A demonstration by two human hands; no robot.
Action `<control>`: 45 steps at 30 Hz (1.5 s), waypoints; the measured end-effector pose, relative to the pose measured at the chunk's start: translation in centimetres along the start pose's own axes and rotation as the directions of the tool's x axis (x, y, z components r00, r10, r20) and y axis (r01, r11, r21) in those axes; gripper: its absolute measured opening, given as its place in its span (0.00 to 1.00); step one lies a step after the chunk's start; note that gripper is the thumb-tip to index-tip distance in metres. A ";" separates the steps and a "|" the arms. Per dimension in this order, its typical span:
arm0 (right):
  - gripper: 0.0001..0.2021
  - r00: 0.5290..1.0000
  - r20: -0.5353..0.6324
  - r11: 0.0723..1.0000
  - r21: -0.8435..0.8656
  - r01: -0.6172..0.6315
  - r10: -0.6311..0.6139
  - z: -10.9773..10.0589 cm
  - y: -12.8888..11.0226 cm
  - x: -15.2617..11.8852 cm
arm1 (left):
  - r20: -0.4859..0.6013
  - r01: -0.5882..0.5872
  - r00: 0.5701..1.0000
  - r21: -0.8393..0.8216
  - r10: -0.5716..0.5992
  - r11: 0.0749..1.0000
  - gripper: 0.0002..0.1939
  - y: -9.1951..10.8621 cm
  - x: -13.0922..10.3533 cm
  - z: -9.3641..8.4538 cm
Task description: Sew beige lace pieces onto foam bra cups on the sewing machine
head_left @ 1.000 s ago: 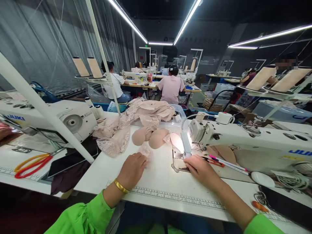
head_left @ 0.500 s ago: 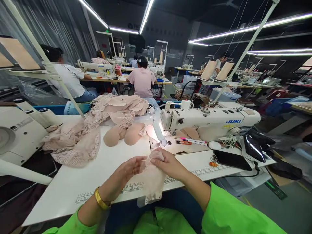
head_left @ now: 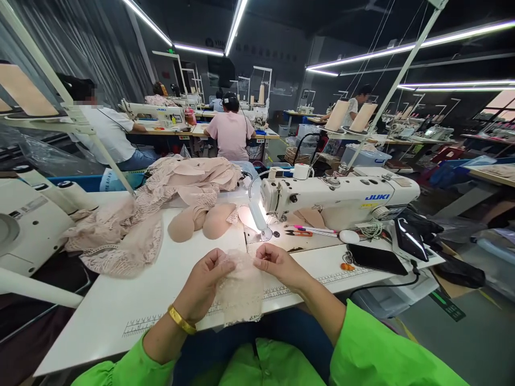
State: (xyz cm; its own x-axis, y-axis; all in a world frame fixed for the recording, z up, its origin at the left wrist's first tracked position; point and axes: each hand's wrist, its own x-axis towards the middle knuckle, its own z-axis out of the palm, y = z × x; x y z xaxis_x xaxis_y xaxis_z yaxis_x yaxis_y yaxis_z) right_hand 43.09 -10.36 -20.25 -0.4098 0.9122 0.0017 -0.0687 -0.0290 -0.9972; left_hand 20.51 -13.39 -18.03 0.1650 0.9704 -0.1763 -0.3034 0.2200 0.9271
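Note:
Between my two hands hangs a sheer beige piece of lace fabric (head_left: 240, 292), its lower edge dropping past the table's front edge. My left hand (head_left: 206, 279) pinches its upper left corner between thumb and fingers. At the upper right corner, my right hand (head_left: 279, 266) pinches the lace the same way. Just beyond my hands stands a white JUKI sewing machine (head_left: 333, 193), its lamp (head_left: 257, 217) lit over the needle area. Beige moulded bra cups (head_left: 219, 221) lie on the table to the left of the needle.
Beige lace pieces (head_left: 120, 244) are heaped on the left of the white table (head_left: 161, 297). Orange-handled thread snips (head_left: 300, 233), pens, a black phone (head_left: 376, 259) and an orange trinket (head_left: 346, 266) lie on the right. Co-workers sit at machines ahead, one in a pink shirt (head_left: 231, 134).
My left hand has closed on the lace's left corner, where its fingers were extended before. The lace is now spread wider between my hands. The view has shifted slightly.

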 end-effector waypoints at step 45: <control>0.19 0.993 -0.122 0.997 -0.078 -0.007 -0.003 1.1 3.1 1.9 | 0.031 0.051 0.850 0.989 0.526 -0.141 0.16 5.2 9.5 -13.0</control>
State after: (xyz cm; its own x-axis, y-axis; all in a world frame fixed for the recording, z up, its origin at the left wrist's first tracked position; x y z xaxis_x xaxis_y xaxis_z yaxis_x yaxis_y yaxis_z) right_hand 41.11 -9.11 -23.25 -0.2954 0.9554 -0.0048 0.0051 -0.0034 -1.0000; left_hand 8.31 -1.74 -19.15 0.0098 0.9373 0.3483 0.9791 -0.0797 0.1869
